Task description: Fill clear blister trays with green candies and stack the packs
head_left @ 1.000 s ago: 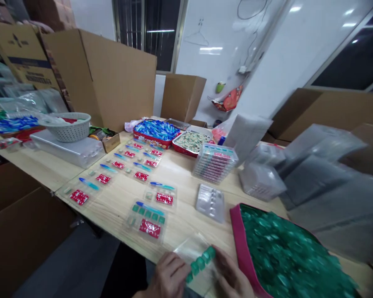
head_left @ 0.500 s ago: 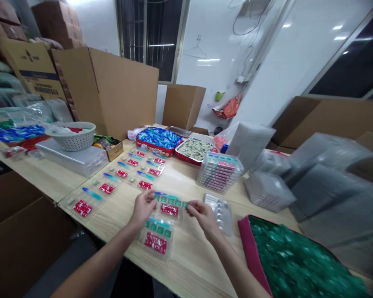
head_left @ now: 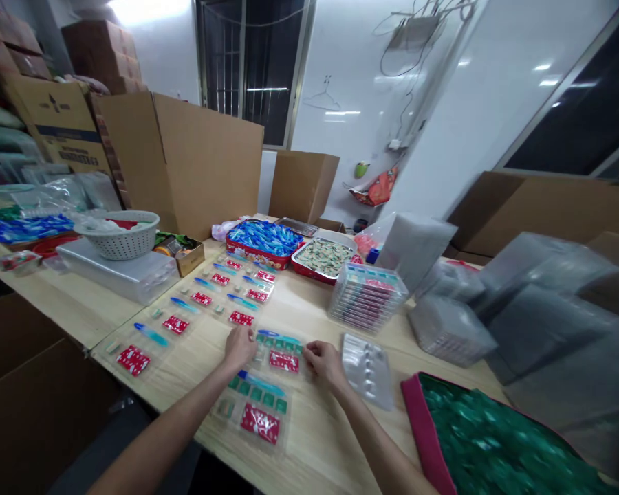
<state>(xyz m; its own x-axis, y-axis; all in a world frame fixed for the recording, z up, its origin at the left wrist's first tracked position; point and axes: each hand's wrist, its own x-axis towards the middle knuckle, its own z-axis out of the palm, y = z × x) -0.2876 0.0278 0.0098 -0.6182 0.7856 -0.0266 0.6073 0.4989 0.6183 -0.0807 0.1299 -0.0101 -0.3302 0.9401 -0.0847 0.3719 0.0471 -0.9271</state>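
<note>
My left hand [head_left: 240,346] and my right hand [head_left: 321,361] rest at either end of a clear blister tray [head_left: 278,349] on the wooden table [head_left: 309,440]. That tray holds a row of small green pieces, a blue pen-like item and a red packet. Fingers of both hands are curled down, pinching or pressing the ends of the green row. A second filled tray [head_left: 255,409] lies just in front of it. An unfilled clear tray [head_left: 367,370] lies to the right of my right hand.
Several filled trays [head_left: 196,302] run in rows to the far left. A red tin of blue items [head_left: 262,240], a tray of pale pieces [head_left: 322,256], a stack of trays [head_left: 366,295], a white basket [head_left: 120,235] and cardboard boxes [head_left: 186,155] stand behind. A bin of green pieces [head_left: 495,447] sits at right.
Both hands carried the row of green pieces from the table's near edge out to the blister tray and lowered it into place. The camera tilted upward.
</note>
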